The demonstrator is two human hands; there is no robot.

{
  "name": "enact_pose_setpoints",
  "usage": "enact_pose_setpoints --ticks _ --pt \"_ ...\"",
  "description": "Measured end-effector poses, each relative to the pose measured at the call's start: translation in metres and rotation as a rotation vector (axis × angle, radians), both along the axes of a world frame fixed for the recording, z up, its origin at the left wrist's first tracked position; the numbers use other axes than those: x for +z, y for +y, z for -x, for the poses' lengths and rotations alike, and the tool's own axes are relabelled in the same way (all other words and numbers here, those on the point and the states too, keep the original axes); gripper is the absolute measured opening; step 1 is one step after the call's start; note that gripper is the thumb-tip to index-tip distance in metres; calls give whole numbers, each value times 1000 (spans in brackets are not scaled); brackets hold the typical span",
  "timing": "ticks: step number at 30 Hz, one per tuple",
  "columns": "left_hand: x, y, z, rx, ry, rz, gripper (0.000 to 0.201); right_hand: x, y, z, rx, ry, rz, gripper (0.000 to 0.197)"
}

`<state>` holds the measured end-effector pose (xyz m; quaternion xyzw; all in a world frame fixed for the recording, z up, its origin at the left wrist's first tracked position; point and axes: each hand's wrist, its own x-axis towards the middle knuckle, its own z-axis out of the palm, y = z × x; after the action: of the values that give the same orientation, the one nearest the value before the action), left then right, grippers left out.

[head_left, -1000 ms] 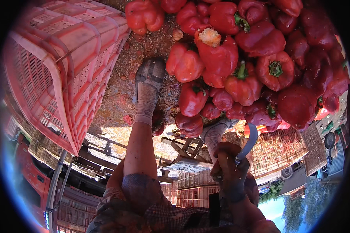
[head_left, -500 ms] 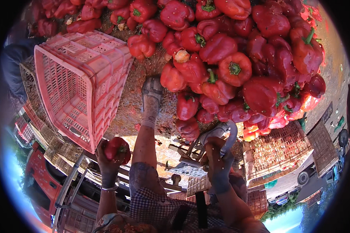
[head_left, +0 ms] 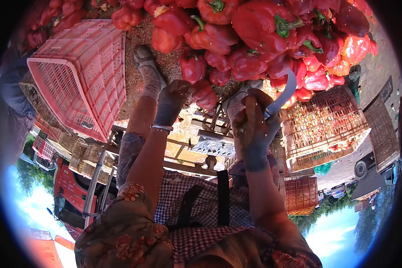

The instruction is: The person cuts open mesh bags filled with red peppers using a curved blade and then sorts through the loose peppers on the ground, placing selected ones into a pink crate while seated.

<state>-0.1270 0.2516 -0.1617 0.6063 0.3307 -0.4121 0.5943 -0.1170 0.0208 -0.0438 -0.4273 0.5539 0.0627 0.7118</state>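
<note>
My right hand (head_left: 257, 129) is closed around a knife with a curved blade (head_left: 285, 95); the handle is hidden in my fist. My left hand (head_left: 170, 102) reaches forward with its fingers stretched out beside a red bell pepper (head_left: 204, 94) at the near edge of the pile. The fingertips are at or very close to that pepper, and I cannot tell whether they touch it. Beyond both hands spreads a big heap of red bell peppers (head_left: 250, 62), many with green stems.
A pink plastic crate (head_left: 96, 67) lies tipped on its side at the left, its opening facing left. At the right stands a pale slatted crate (head_left: 326, 129) with scraps in it. An orange crate (head_left: 301, 196) is below that. A metal frame (head_left: 205, 134) stands between my legs.
The red pepper that was in my left hand is gone from it, and that hand has moved right and forward to the pile. My right hand has risen with the knife. The view has shifted.
</note>
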Motion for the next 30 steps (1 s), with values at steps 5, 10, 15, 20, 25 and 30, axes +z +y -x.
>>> enact_pose_setpoints --ticks 5,10,15,20,25,30 --pt "-13 -30 135 -1069 14 -133 34 -10 -5 18 0 59 67 25" --pt "-47 -50 135 -1470 191 178 41 10 -14 -4 311 171 222 28" --pt "-100 -8 130 -1157 211 29 44 -3 -23 5 973 -7 671 30" --pt "-113 82 -1 293 56 -91 44 13 -15 5 666 44 494 31" --pt "-113 73 -67 598 52 -82 47 23 -14 -10 597 172 379 29" --pt "-136 110 -60 438 -32 -245 48 20 -18 -9 695 19 537 20"
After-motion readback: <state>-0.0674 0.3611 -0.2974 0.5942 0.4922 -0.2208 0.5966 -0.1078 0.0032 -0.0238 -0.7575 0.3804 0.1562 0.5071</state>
